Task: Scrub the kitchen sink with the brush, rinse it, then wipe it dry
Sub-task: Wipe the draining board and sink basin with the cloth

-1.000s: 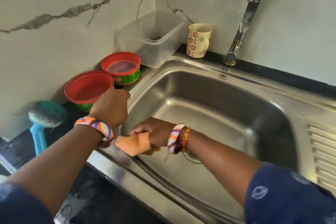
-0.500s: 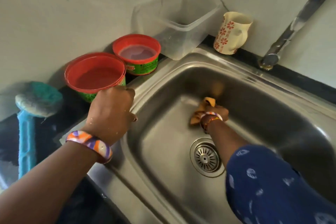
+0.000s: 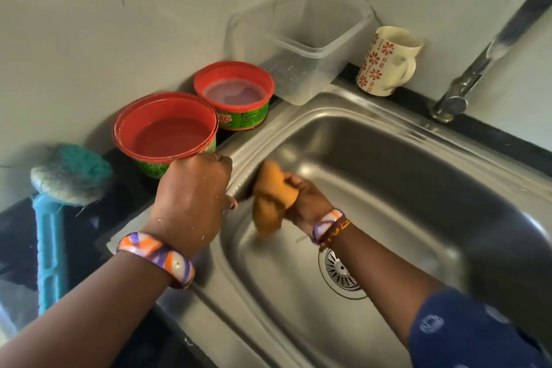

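1. An orange cloth (image 3: 273,199) is gripped in the right hand (image 3: 309,199), with the fingers curled round it, and is pressed against the left inner wall of the stainless steel sink (image 3: 388,176), just below the rim.
2. The left hand (image 3: 192,199) is rested on the left rim of the sink with its fingers curled under; nothing is seen to be held in it.
3. The drain strainer (image 3: 339,272) is seen in the basin floor, partly hidden by the right forearm.
4. The brush (image 3: 67,176), with a teal head and a light blue handle, is stood on the dark table (image 3: 131,176) to the left of the sink, apart from both hands.
5. Two red-rimmed green tubs are set on the table beside the sink: the nearer tub (image 3: 165,133) is just beyond the left hand, and the farther tub (image 3: 234,92) is just behind it.
6. A clear plastic container (image 3: 298,48) is placed at the sink's back left corner, and a floral mug (image 3: 386,61) is stood beside it near the tap (image 3: 466,78).
7. Patterned bangles are worn on both wrists.
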A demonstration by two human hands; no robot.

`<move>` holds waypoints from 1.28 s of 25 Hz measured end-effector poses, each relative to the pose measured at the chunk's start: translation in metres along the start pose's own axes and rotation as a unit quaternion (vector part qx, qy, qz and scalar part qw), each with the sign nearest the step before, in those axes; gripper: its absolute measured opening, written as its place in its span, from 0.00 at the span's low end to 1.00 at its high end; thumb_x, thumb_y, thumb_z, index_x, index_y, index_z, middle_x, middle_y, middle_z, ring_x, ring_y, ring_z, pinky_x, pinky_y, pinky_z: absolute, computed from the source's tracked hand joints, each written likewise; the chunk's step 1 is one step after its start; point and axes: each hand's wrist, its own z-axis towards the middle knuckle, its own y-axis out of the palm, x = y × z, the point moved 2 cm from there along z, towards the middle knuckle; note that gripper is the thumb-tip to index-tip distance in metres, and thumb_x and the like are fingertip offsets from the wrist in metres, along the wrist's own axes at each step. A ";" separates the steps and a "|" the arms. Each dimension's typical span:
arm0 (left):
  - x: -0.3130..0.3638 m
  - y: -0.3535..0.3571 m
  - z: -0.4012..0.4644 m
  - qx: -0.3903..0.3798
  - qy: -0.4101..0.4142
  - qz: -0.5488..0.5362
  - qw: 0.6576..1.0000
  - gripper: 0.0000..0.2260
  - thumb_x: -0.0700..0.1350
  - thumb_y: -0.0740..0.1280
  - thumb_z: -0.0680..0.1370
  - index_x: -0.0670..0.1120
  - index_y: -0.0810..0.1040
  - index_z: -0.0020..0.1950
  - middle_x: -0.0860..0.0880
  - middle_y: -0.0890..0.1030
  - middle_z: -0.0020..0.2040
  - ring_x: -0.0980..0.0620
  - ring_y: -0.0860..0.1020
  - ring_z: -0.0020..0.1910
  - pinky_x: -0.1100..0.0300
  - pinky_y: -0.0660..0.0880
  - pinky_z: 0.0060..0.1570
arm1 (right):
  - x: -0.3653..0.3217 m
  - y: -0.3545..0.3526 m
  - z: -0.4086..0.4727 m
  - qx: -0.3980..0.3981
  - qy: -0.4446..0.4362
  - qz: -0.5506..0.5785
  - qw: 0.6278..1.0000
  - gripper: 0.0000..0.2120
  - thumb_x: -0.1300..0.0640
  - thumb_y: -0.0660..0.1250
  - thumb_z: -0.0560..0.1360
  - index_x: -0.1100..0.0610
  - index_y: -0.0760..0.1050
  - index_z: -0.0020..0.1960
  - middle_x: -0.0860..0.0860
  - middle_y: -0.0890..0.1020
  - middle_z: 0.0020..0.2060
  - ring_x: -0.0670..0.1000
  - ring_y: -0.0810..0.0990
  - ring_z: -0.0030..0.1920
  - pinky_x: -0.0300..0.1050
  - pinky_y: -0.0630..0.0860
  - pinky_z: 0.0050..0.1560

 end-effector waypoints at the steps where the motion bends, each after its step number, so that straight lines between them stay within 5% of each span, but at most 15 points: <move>1: 0.001 -0.001 0.000 -0.003 -0.001 0.005 1.000 0.22 0.57 0.65 0.75 0.49 0.70 0.66 0.51 0.75 0.63 0.49 0.75 0.61 0.58 0.72 0.50 | 0.000 0.003 -0.010 -0.031 0.008 -0.050 0.998 0.05 0.56 0.74 0.60 0.52 0.84 0.36 0.51 0.82 0.29 0.48 0.80 0.29 0.42 0.75 0.35; 2: 0.001 -0.001 0.000 -0.007 -0.004 0.007 1.000 0.22 0.56 0.66 0.76 0.49 0.70 0.66 0.50 0.75 0.62 0.48 0.75 0.61 0.58 0.73 0.50 | 0.000 -0.001 -0.011 -0.015 -0.004 -0.064 0.998 0.05 0.58 0.73 0.62 0.52 0.84 0.38 0.49 0.83 0.30 0.47 0.80 0.30 0.42 0.76 0.36; 4: 0.001 0.000 0.002 -0.014 -0.007 0.003 1.000 0.20 0.56 0.67 0.75 0.48 0.72 0.62 0.50 0.76 0.60 0.47 0.76 0.59 0.56 0.74 0.49 | -0.009 -0.028 -0.004 0.147 -0.059 -0.072 0.985 0.05 0.58 0.74 0.68 0.57 0.83 0.43 0.48 0.83 0.29 0.45 0.79 0.30 0.41 0.76 0.35; 6: 0.002 0.000 0.004 -0.018 0.001 0.009 1.000 0.18 0.55 0.68 0.75 0.46 0.73 0.59 0.48 0.76 0.58 0.46 0.77 0.57 0.55 0.74 0.47 | -0.019 -0.066 0.008 0.357 -0.084 -0.167 0.915 0.12 0.51 0.72 0.72 0.60 0.83 0.48 0.53 0.84 0.34 0.50 0.81 0.36 0.43 0.75 0.39; 7: 0.003 0.000 0.004 -0.020 0.007 0.016 1.000 0.18 0.55 0.68 0.75 0.45 0.74 0.58 0.47 0.77 0.58 0.45 0.77 0.57 0.55 0.73 0.46 | -0.018 -0.081 0.015 0.404 -0.049 -0.311 0.859 0.15 0.47 0.70 0.72 0.58 0.83 0.50 0.56 0.85 0.40 0.53 0.83 0.43 0.44 0.75 0.44; 9: 0.005 0.000 0.006 -0.017 0.019 0.022 0.999 0.17 0.53 0.68 0.75 0.44 0.74 0.58 0.46 0.77 0.58 0.44 0.77 0.57 0.54 0.72 0.45 | -0.010 -0.080 0.025 0.356 0.021 -0.515 0.779 0.18 0.43 0.66 0.74 0.53 0.82 0.55 0.57 0.84 0.50 0.57 0.81 0.54 0.44 0.74 0.53; 14: 0.001 0.003 0.007 -0.012 0.032 0.026 0.999 0.17 0.52 0.68 0.76 0.43 0.75 0.59 0.45 0.77 0.58 0.43 0.77 0.56 0.55 0.72 0.44 | 0.030 -0.017 0.013 0.188 0.009 -0.566 0.803 0.17 0.40 0.66 0.72 0.49 0.82 0.54 0.52 0.85 0.48 0.51 0.82 0.51 0.38 0.74 0.51; 17: 0.001 0.001 0.007 -0.019 0.032 0.036 0.999 0.17 0.52 0.68 0.76 0.42 0.76 0.58 0.44 0.77 0.58 0.42 0.77 0.56 0.53 0.73 0.45 | 0.056 0.019 -0.014 -0.033 0.083 -0.583 0.807 0.16 0.58 0.67 0.73 0.52 0.79 0.60 0.53 0.82 0.55 0.50 0.79 0.55 0.38 0.73 0.57; 20: 0.006 -0.005 0.007 -0.027 0.026 0.058 0.998 0.16 0.49 0.69 0.76 0.41 0.76 0.59 0.42 0.78 0.57 0.40 0.78 0.56 0.52 0.75 0.45 | 0.065 0.019 -0.044 -0.102 0.157 -0.554 0.811 0.21 0.66 0.62 0.74 0.53 0.74 0.65 0.56 0.79 0.59 0.53 0.78 0.55 0.47 0.74 0.62; 22: 0.011 -0.008 0.006 -0.023 0.028 0.070 0.997 0.14 0.46 0.69 0.76 0.40 0.77 0.58 0.42 0.78 0.57 0.40 0.78 0.55 0.52 0.75 0.44 | 0.053 -0.004 -0.081 -0.139 0.243 -0.570 0.773 0.22 0.64 0.62 0.76 0.52 0.70 0.69 0.57 0.79 0.59 0.52 0.77 0.48 0.48 0.76 0.56; 25: 0.013 -0.006 0.007 -0.020 0.029 0.069 0.997 0.12 0.43 0.68 0.76 0.39 0.78 0.56 0.41 0.79 0.55 0.39 0.79 0.54 0.51 0.75 0.43 | 0.009 -0.055 -0.131 -0.083 0.293 -0.647 0.699 0.19 0.65 0.59 0.78 0.61 0.69 0.69 0.56 0.75 0.64 0.51 0.76 0.53 0.26 0.74 0.37; 29: 0.004 -0.001 0.009 0.000 0.038 0.071 0.997 0.11 0.44 0.67 0.75 0.40 0.80 0.54 0.41 0.80 0.53 0.39 0.79 0.53 0.51 0.76 0.44 | -0.031 -0.095 -0.159 0.007 0.340 -0.672 0.658 0.14 0.63 0.64 0.73 0.60 0.78 0.57 0.53 0.80 0.47 0.52 0.77 0.48 0.35 0.74 0.40; 32: 0.003 -0.003 0.008 -0.001 0.046 0.070 0.997 0.10 0.41 0.66 0.74 0.40 0.80 0.52 0.40 0.80 0.51 0.39 0.79 0.51 0.52 0.75 0.43 | -0.012 -0.088 -0.194 0.047 0.408 -0.683 0.604 0.14 0.61 0.60 0.78 0.62 0.75 0.62 0.56 0.78 0.56 0.49 0.74 0.52 0.28 0.68 0.31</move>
